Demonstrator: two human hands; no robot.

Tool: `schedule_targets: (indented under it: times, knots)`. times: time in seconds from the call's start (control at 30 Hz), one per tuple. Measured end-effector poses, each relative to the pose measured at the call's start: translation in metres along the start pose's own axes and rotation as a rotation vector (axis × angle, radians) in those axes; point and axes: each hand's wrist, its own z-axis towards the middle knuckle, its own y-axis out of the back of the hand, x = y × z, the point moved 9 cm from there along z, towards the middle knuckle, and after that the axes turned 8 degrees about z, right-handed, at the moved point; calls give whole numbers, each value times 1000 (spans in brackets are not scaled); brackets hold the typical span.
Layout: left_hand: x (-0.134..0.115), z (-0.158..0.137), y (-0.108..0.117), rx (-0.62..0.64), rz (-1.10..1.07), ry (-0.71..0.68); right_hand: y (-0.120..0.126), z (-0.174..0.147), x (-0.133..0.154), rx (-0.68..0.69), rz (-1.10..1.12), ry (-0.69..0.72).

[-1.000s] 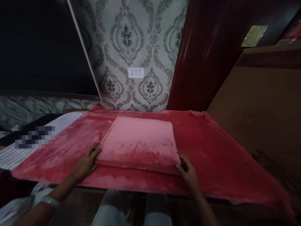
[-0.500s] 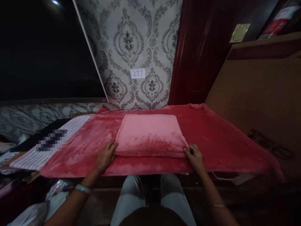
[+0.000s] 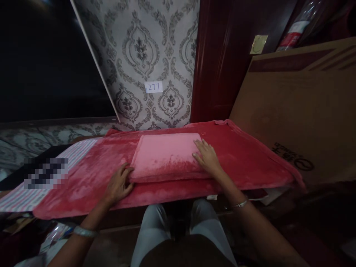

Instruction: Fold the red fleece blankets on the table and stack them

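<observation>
A pink plush pillow or folded blanket [image 3: 167, 152] lies flat in the middle of a red plush cover [image 3: 241, 159]; which of the two it is I cannot tell. At its near left corner, my left hand [image 3: 119, 185] rests with fingers apart, the fingertips touching the edge and the thumb on the red cover. My right hand [image 3: 207, 155] lies flat over its right side, fingers stretched toward the far right corner. Neither hand grips anything.
A striped cloth [image 3: 78, 152] lies at the left under a pixelated patch. Behind stand a dark television [image 3: 50, 66] and a patterned wall with a "277" label [image 3: 154, 87]. A large cardboard box [image 3: 292, 107] stands right, with a plastic bottle [image 3: 294, 33] above it.
My right hand has let go of the near right corner and moved up onto the pink bundle's right side. My left hand has loosened at the left corner. The view has shifted right.
</observation>
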Motion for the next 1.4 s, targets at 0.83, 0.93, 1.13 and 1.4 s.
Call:
schedule_targets:
  times: [0.83,0.93,1.13,1.4]
  knots:
    - [-92,108,-79,356,113,171,-81,-9,-19,217,-172,-140]
    - [-93,107,-77,378,92,174,-84,-11,-20,199,-192,-125]
    - [-77,98,-64,417,97,185,-88,-11,-23,173,-216,-97]
    - [-52,70,-63,417,138,384,-88,-12,-22,154,-221,-81]
